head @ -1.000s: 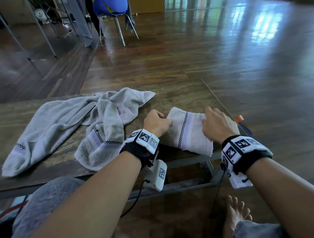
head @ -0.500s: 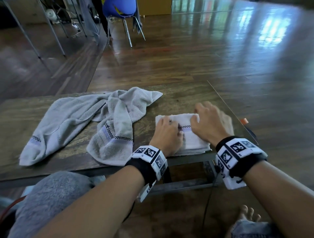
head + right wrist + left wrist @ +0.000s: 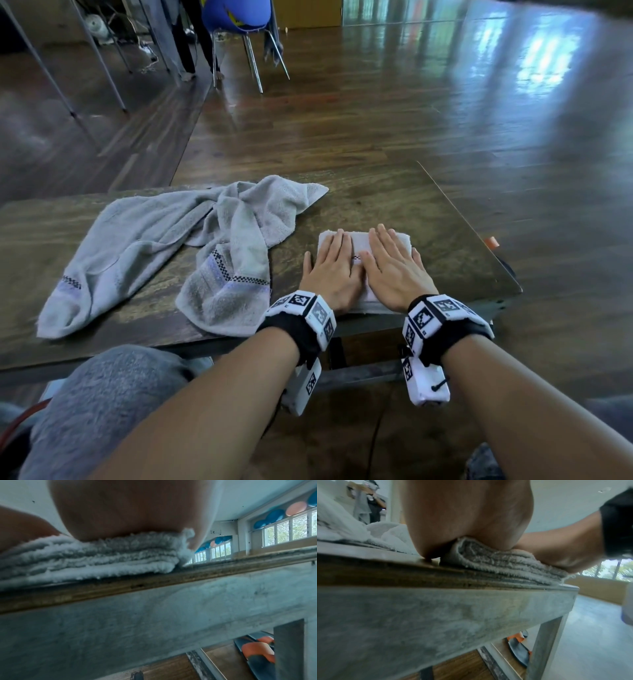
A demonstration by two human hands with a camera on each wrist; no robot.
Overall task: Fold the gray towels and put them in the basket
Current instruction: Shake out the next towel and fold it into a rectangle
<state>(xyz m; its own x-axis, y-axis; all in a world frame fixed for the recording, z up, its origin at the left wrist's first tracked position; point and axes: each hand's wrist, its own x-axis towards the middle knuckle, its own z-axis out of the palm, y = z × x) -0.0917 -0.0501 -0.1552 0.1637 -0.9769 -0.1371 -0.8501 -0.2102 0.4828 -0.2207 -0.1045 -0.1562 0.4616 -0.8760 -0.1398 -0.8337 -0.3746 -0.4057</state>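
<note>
Glossy dark wooden floorboards (image 3: 394,113) fill the room, catching pale window glare far right; at the back left stand thin metal legs (image 3: 102,68), and beside them a blue chair (image 3: 239,17) on chrome legs. Nearer, a low wooden table (image 3: 394,202) with a worn, mottled top and a gray frame rail (image 3: 436,615) under its front edge spans the view.

On the table's left half two unfolded gray towels (image 3: 154,246) lie rumpled and overlapping, their checkered borders showing near the front edge. Right of them, close to the front edge, sits the folded gray towel (image 3: 356,240), a flat stack of several layers in both wrist views (image 3: 85,558). The left hand (image 3: 330,270) lies flat on its left part, fingers straight and together, thumb on the bare tabletop, gripping nothing. The right hand (image 3: 394,270) lies flat on its right part just beside the left, fingers extended, pressing down and holding nothing. Both wrists wear black bands with white marker blocks.

Past the table's right corner an orange-and-dark object (image 3: 492,242) peeks out; under the table, orange and dark sandals (image 3: 257,650) rest on the floor. Windows (image 3: 288,530) with blue and orange balls above them line the far right wall.
</note>
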